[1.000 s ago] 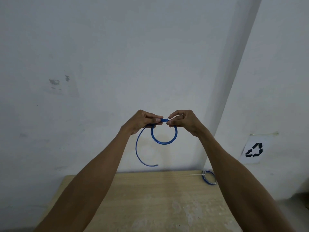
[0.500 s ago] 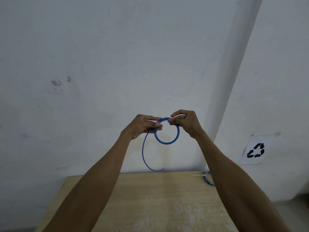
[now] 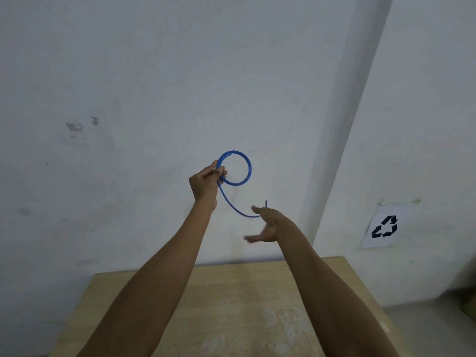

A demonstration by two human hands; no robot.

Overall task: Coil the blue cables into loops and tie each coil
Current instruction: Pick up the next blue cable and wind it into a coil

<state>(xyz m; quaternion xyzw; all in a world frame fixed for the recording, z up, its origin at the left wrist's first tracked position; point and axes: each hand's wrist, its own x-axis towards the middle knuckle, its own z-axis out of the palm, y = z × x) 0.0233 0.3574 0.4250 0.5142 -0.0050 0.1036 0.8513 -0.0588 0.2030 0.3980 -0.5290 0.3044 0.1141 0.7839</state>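
Above the far edge of the wooden bench [image 3: 231, 313], against a white wall, your left hand [image 3: 204, 182] was raised. It pinched a blue cable [image 3: 250, 168] where it crossed itself, holding one round loop upright beside your fingers. The loose tail curved down and rightward to your right hand [image 3: 268, 226], its tip pointing up just behind the thumb; contact there was unclear. Your right hand was lower, blurred, fingers straight and spread, gripping nothing. A paper recycling sign [image 3: 383, 226] hung on the wall at right.
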